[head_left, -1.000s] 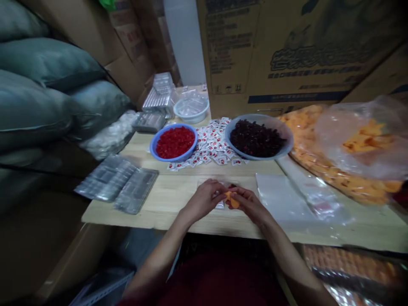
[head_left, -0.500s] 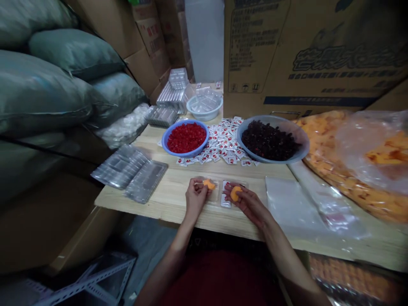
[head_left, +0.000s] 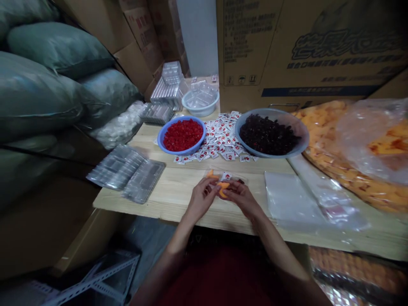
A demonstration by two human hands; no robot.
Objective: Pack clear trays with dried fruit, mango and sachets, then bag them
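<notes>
Both hands meet over an open clear plastic box [head_left: 244, 177] near the front of the table. My right hand [head_left: 244, 199] pinches a soft-looking orange piece [head_left: 224, 189] between thumb and fingers. My left hand [head_left: 201, 199] has its fingers closed, with the thumb at the left edge of this piece. A second orange piece [head_left: 211, 174] shows just beyond the left fingers; whether they touch it I cannot tell. In the box lie a white sachet with a red mark [head_left: 227, 175] and something dark, partly under the right fingers.
Behind lie a blue bowl of red pieces [head_left: 162, 135], many printed sachets [head_left: 219, 138] and a bowl of dark pieces [head_left: 304, 144]. Clear plastic trays [head_left: 143, 180] are at left, plastic bags [head_left: 283, 195] at right. A large bag of orange pieces [head_left: 331, 170] lies beyond those.
My hands have come together: the right moved left with its orange piece, the left slightly right. The other orange piece now sits farther back, beyond the left fingers. The view has shifted slightly.
</notes>
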